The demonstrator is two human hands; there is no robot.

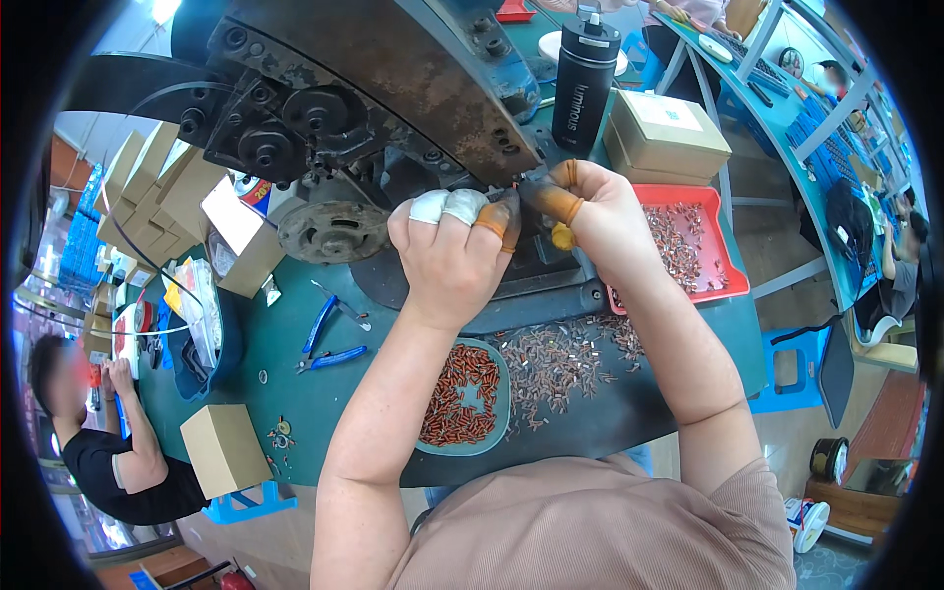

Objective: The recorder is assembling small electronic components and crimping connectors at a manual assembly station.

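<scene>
My left hand [447, 246] and my right hand [598, 211] meet at the working end of a dark, worn metal machine [383, 88]. Fingertips on both hands are pinched together around something too small to make out. White and orange covers wrap several left fingers, and orange covers sit on the right thumb and forefinger. Below my wrists stands a green bowl [505, 393] full of small copper-coloured pieces. Beside it lies a spread of small silvery parts [553, 366]. Near my right forearm, a red tray [736, 282] holds more small metal parts.
Two blue-handled pliers [322, 323] lie left of my left forearm. A black bottle [584, 93] and a cardboard box [669, 143] stand behind my right hand. Left are a dark blue bin [228, 339] and another carton [224, 450]. A person [128, 442] works at far left.
</scene>
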